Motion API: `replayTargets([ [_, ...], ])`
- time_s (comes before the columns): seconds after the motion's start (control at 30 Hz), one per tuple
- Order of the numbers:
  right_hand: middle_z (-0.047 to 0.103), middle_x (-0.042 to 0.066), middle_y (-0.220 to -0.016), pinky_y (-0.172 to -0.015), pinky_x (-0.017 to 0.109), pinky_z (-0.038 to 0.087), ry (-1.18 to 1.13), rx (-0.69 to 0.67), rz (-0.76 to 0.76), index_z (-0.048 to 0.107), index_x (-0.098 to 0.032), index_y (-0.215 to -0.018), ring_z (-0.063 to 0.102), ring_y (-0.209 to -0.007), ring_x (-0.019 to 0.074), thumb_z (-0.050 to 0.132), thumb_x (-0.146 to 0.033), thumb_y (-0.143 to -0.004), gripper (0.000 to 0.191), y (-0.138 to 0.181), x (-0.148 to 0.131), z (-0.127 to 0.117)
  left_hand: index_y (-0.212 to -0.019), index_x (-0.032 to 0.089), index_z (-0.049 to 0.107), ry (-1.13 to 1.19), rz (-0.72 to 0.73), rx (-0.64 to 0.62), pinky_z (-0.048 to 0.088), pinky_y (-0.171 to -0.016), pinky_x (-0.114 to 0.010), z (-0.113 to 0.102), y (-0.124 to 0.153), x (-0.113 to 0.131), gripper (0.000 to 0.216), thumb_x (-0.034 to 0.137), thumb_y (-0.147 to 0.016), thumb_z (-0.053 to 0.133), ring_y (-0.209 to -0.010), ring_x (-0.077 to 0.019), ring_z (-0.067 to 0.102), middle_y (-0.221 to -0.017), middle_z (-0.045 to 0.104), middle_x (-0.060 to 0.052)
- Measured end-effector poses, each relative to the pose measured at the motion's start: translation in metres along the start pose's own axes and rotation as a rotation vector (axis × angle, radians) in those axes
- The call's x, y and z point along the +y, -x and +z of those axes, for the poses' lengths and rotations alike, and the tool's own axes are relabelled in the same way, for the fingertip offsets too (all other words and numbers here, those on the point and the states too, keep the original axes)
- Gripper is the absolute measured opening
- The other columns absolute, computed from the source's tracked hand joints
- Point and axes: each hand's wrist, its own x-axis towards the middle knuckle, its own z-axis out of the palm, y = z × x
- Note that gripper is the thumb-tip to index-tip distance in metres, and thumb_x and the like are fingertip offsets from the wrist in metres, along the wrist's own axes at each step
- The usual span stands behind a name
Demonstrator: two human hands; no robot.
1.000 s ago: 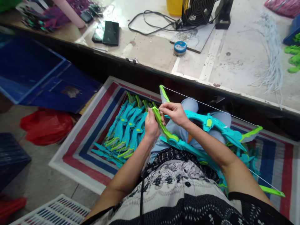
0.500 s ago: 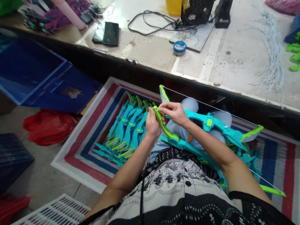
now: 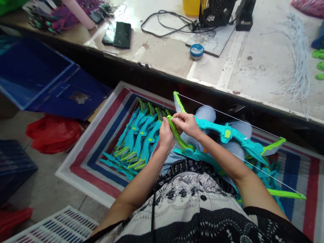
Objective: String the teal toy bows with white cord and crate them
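Across my lap lies a turquoise toy bow [image 3: 188, 151] with lime-green limbs. My left hand [image 3: 166, 135] is wrapped round the upper end of its green limb. At that limb's tip my right hand [image 3: 186, 124] pinches the white bowstring [image 3: 272, 176], which runs taut to the green tip at the lower right. A second toy bow [image 3: 227, 132], strung with a white string, rests on my knees just beyond. Several more toy bows [image 3: 141, 133] lie in a row to the left, and others are partly hidden under my right arm.
A striped cloth lines a large white-rimmed tray [image 3: 88, 184] around my legs. On the worktable [image 3: 162, 59] are a blue-lidded tin [image 3: 196, 50], a black fan [image 3: 216, 11], phones [image 3: 122, 34] and a bundle of white strings [image 3: 296, 67]. Blue crates [image 3: 50, 84] and a red bag [image 3: 53, 133] stand left.
My right hand has drawn slightly back from the limb tip, with the string in its fingers. The string now runs tighter and higher past my right forearm. The view has shifted slightly.
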Motion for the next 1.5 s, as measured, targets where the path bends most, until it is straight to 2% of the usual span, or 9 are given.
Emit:
replayTargets([
  [0.17,0.055,-0.002,-0.061,-0.051,0.021,0.041,-0.071,0.096,0.043,0.062,-0.015,-0.076,0.049,-0.054,0.009,0.061,-0.04,-0.073,0.026,-0.012,0.019,0.008,-0.107,0.02,0.062,-0.488,0.467,0.066,0.052,-0.081,-0.028,-0.015,-0.007,0.01,0.03,0.042,-0.087,0.062,-0.096,-0.0175,0.062,-0.102,0.064,-0.006],
  [0.27,0.058,-0.002,-0.062,-0.054,0.021,0.041,-0.031,0.105,0.023,0.065,-0.014,-0.076,0.049,-0.056,0.009,0.059,-0.036,-0.073,0.023,-0.013,0.023,0.014,-0.1,0.02,0.069,-0.828,0.687,-0.106,0.05,-0.093,-0.037,-0.028,-0.017,0.03,0.022,0.034,-0.089,0.057,-0.104,-0.0221,0.061,-0.106,0.065,-0.009],
  [0.43,0.06,-0.001,-0.064,-0.058,0.021,0.042,-0.007,0.116,0.03,0.067,-0.014,-0.077,0.051,-0.059,0.0099,0.058,-0.034,-0.073,0.022,-0.013,0.025,0.018,-0.091,0.023,0.072,-1.001,0.744,-0.425,0.052,-0.088,-0.036,-0.041,-0.035,0.055,0.021,0.035,-0.089,0.055,-0.094,-0.0226,0.065,-0.097,0.07,-0.009],
  [0.8,0.056,-0.003,-0.06,-0.057,0.021,0.037,0.031,0.108,0.094,0.065,-0.014,-0.075,0.048,-0.058,0.0087,0.06,-0.031,-0.077,0.018,-0.014,0.025,0.021,-0.077,0.022,0.062,-1.193,1.059,-0.514,0.048,-0.076,-0.037,-0.05,-0.061,0.047,0.019,0.028,-0.09,0.05,-0.08,-0.0231,0.059,-0.084,0.065,-0.011],
  [0.97,0.059,0.0,-0.079,-0.067,0.022,0.043,0.158,0.156,-0.16,0.065,-0.017,-0.091,0.054,-0.072,0.0107,0.059,-0.027,-0.083,0.014,-0.007,0.021,0.024,-0.078,0.021,0.06,-1.067,0.972,-0.242,0.044,-0.073,-0.034,-0.05,-0.058,0.033,0.019,0.032,-0.091,0.051,-0.075,-0.0215,0.056,-0.076,0.06,-0.008],
  [1.1,0.06,0.002,-0.087,-0.075,0.024,0.044,0.31,0.16,-0.248,0.064,-0.018,-0.082,0.055,-0.08,0.0125,0.058,-0.022,-0.086,0.008,-0.007,0.02,0.029,-0.081,0.02,0.06,-1.036,0.898,-0.097,0.044,-0.071,-0.032,-0.045,-0.051,0.025,0.022,0.034,-0.093,0.048,-0.07,-0.0186,0.057,-0.074,0.061,-0.006],
  [1.23,0.06,0.001,-0.082,-0.075,0.026,0.043,0.393,0.219,-0.243,0.062,-0.019,-0.074,0.054,-0.079,0.013,0.057,-0.019,-0.086,0.013,-0.011,0.023,0.032,-0.085,0.019,0.06,-1.053,0.853,-0.132,0.048,-0.075,-0.031,-0.044,-0.043,0.024,0.024,0.035,-0.094,0.045,-0.075,-0.0172,0.061,-0.078,0.064,-0.005],
  [1.4,0.059,-0.001,-0.072,-0.066,0.024,0.043,0.214,0.214,-0.185,0.063,-0.016,-0.069,0.054,-0.068,0.0108,0.065,-0.017,-0.081,0.012,-0.02,0.028,0.023,-0.112,0.019,0.055,-0.87,0.692,-0.258,0.052,-0.08,-0.031,-0.05,-0.031,0.015,0.028,0.035,-0.089,0.055,-0.094,-0.0181,0.064,-0.106,0.065,-0.008],
  [1.5,0.06,-0.002,-0.071,-0.068,0.023,0.045,0.174,0.238,-0.252,0.065,-0.015,-0.069,0.055,-0.068,0.0098,0.067,-0.016,-0.079,0.01,-0.036,0.013,0.004,-0.098,0.02,0.06,-0.887,0.742,-0.291,0.051,-0.086,-0.035,-0.05,-0.026,0.011,0.014,0.028,-0.088,0.055,-0.097,-0.0196,0.061,-0.103,0.065,-0.008],
])
